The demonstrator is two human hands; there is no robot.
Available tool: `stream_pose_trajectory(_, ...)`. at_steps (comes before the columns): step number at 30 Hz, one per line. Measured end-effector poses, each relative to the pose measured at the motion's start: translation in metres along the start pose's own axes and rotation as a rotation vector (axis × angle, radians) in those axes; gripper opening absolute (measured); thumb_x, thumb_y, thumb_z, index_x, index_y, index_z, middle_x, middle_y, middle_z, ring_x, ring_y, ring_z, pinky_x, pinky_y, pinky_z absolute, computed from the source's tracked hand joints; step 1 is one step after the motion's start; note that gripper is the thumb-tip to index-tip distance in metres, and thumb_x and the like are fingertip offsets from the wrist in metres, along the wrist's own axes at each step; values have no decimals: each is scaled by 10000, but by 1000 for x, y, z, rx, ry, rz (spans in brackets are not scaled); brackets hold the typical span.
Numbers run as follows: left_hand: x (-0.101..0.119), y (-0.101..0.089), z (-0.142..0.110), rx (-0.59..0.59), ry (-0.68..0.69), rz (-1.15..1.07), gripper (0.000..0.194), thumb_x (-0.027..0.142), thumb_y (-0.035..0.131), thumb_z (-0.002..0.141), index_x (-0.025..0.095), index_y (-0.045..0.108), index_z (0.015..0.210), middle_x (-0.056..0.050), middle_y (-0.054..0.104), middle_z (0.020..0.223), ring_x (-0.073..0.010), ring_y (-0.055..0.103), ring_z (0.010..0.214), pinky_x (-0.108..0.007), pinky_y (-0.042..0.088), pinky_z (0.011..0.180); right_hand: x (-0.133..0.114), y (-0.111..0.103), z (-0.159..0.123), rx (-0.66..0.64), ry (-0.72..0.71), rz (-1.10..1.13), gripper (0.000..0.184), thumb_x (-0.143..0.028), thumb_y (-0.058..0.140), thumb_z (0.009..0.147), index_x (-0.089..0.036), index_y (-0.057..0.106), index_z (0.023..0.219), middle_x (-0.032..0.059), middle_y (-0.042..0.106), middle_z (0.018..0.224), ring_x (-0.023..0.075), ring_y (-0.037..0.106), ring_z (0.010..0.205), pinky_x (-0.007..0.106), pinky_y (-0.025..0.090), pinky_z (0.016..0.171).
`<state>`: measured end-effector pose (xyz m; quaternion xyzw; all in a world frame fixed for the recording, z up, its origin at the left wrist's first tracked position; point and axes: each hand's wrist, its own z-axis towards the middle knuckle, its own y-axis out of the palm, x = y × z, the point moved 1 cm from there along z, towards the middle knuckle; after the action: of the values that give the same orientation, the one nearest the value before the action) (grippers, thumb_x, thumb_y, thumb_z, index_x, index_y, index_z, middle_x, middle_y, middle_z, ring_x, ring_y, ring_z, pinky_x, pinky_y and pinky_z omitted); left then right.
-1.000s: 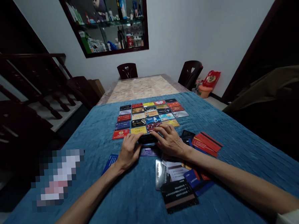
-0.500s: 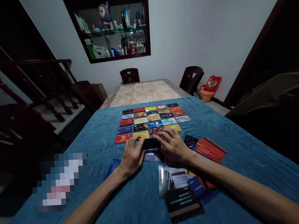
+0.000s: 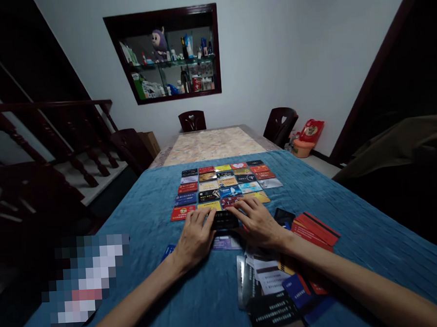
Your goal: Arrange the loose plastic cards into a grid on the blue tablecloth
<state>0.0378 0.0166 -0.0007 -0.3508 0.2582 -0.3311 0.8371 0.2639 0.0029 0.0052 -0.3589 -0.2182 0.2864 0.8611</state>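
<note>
A grid of coloured plastic cards (image 3: 225, 185) lies in rows on the blue quilted cloth (image 3: 150, 196). Just below the grid, a black card (image 3: 225, 220) sits between my two hands. My left hand (image 3: 195, 235) rests on the cloth with its fingertips at the card's left edge. Fingers of my right hand (image 3: 256, 222) lie flat and spread over the card's right edge and the nearest grid row. A purple card (image 3: 226, 242) lies under the black one.
A loose heap of cards (image 3: 272, 282) lies by my right forearm, with red cards (image 3: 315, 226) to the right. A blue card (image 3: 168, 250) peeks from under my left wrist. Beyond the cloth are a marble tabletop (image 3: 212, 144), two dark chairs, a stair railing at left and a wall shelf.
The view has tilted upward, so everything sits lower in the picture. Both hands stay at the black card's edges, hardly shifted on the cloth.
</note>
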Motion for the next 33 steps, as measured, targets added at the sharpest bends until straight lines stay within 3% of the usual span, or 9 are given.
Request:
stream_pose_trajectory(15, -32, -12, 28, -252, -55, 24, 496, 177, 562, 863, 108, 490, 1349, -190, 587, 1256, -324, 508, 1197, -475, 425, 973, 22, 8, 32, -122, 10, 27, 465, -307, 647, 843, -115, 567, 1259, 176, 579, 1140, 304, 452, 1033, 430, 426, 840)
stream_pose_trajectory(24, -68, -5, 46, -363, -25, 195, 584, 180, 570, 803, 55, 461, 1363, -217, 551, 1296, -342, 494, 1177, -478, 375, 982, 38, 25, 80, -304, 20, -28, 457, -356, 677, 818, -121, 580, 1198, 164, 560, 1172, 302, 440, 1053, 415, 383, 859)
stream_pose_trajectory(33, -113, 10, 63, -421, -70, 296, 455, 170, 537, 839, 63, 510, 1280, -208, 569, 1271, -332, 498, 1161, -482, 389, 950, 62, 57, 129, -366, -11, 18, 474, -351, 660, 835, -96, 561, 1222, 175, 538, 1181, 299, 413, 1066, 433, 369, 899)
